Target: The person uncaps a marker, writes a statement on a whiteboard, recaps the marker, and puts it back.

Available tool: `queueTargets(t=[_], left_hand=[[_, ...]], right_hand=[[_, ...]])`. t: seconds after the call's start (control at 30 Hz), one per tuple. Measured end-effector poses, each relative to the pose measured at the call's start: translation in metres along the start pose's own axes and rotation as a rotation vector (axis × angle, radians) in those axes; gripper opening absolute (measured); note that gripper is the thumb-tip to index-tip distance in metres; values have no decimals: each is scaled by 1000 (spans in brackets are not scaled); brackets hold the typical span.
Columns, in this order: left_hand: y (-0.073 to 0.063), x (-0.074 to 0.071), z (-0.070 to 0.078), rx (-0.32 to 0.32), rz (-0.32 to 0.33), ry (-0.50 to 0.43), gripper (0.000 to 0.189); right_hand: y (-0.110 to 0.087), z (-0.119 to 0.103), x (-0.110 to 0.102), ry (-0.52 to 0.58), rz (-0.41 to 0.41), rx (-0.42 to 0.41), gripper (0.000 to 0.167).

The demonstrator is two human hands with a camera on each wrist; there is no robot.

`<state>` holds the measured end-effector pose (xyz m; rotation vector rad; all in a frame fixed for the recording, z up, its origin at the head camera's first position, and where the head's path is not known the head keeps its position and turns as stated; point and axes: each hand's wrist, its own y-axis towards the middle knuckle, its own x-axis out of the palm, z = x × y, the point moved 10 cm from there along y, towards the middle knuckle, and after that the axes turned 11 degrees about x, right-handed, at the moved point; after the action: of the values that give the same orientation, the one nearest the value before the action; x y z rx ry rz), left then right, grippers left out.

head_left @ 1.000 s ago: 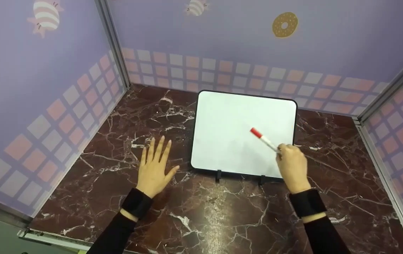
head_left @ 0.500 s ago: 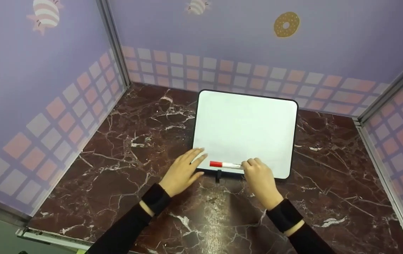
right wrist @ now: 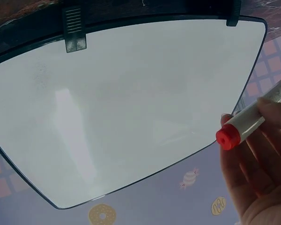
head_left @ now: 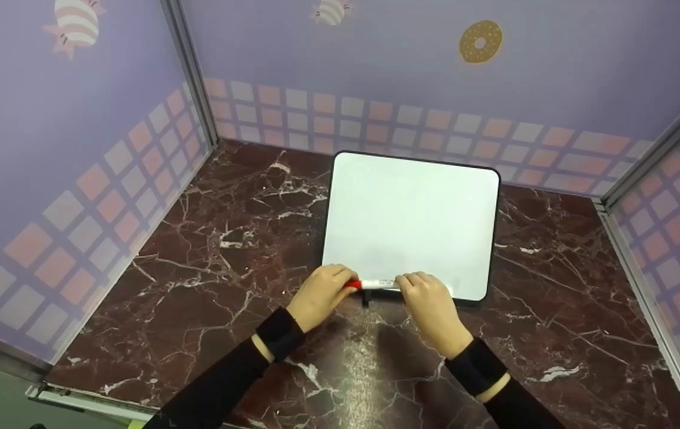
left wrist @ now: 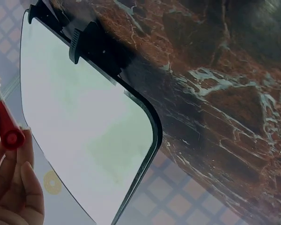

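Observation:
A white marker with a red cap (head_left: 353,285) lies level in front of the lower part of a small black-framed whiteboard (head_left: 411,220), spanning the space between both hands. My left hand (head_left: 316,298) pinches the capped end; in the left wrist view its fingers sit around the red cap (left wrist: 11,126). My right hand (head_left: 432,310) grips the white barrel (head_left: 378,284) from the other side. The right wrist view has the thumb on the barrel (right wrist: 255,117), with the red plug (right wrist: 228,137) at its tail sticking out past the fingers. No marks show on the whiteboard.
Black stand clips (right wrist: 75,30) hold the whiteboard's lower edge, leaning it back on a dark red marbled tabletop (head_left: 226,250). Purple panels (head_left: 399,59) with pink and white checks enclose the back and both sides, joined by metal corner posts (head_left: 193,77).
My right hand has brought the marker leftward and down to the board's lower edge, turning it level. The left hand has left the table, moved right and taken hold of the red cap.

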<state>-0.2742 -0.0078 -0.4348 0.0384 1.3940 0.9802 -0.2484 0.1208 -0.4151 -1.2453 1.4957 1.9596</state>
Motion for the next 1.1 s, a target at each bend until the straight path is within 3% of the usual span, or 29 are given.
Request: queueTargets(t=[0.23,0.43,0.57,0.7,0.8,0.93,1.1], left_hand=[[0,5,-2,-36,-25,-72,19],[-3,-9,-16,-90,31,-120,16],[-12,-30,-45,-182,99,-60,15],[-27,-51,-85,-329,128,103,15],[-40,-60,-114,-467,79,234,17],[-56,-59,-145,-608,-15,351,20],[-71,-47,-172,-737,-77,322,21]], right_hand=[[-1,2,-3,15,50,-29,26],[-4,12,-8,10,143,-39,22],[-4,23,-13,-5,178,-1,16],[-4,33,-16,3,196,35,13],[-5,37,-18,17,201,47,14],[-7,40,-17,18,204,54,13],[-8,42,-16,16,195,64,11]])
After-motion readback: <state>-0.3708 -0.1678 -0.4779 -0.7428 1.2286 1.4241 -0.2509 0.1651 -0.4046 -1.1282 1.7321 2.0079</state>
